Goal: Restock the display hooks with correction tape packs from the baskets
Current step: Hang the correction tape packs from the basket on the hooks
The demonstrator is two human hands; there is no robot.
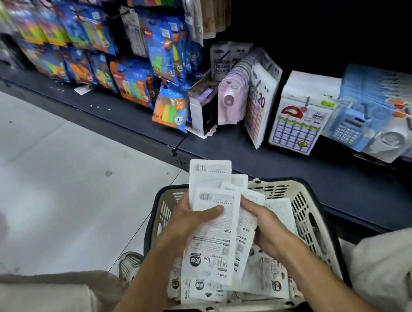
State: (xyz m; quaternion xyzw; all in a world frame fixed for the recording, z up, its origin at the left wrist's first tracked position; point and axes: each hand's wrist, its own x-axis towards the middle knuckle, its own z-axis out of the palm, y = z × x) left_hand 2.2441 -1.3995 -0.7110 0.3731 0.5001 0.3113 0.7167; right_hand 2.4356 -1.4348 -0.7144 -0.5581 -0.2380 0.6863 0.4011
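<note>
A beige plastic basket [305, 210] sits on the floor between my knees, holding several white correction tape packs [264, 275] lying back side up. My left hand [190, 219] grips a fanned stack of these packs [216, 223] above the basket, thumb pressed across the top card. My right hand [263, 227] holds the stack's right edge, fingers curled around the cards. The display hooks [307, 102] on the low rack ahead carry other stationery cards.
A dark shelf base [252, 154] runs diagonally past the basket. Blue and orange sticky-note packs [163, 55] hang at the left, pink correction tape cards [231, 98] and label sheets [299, 126] at the centre and right. A small open box [202, 113] stands on the base. Pale tiled floor [52, 157] lies to the left.
</note>
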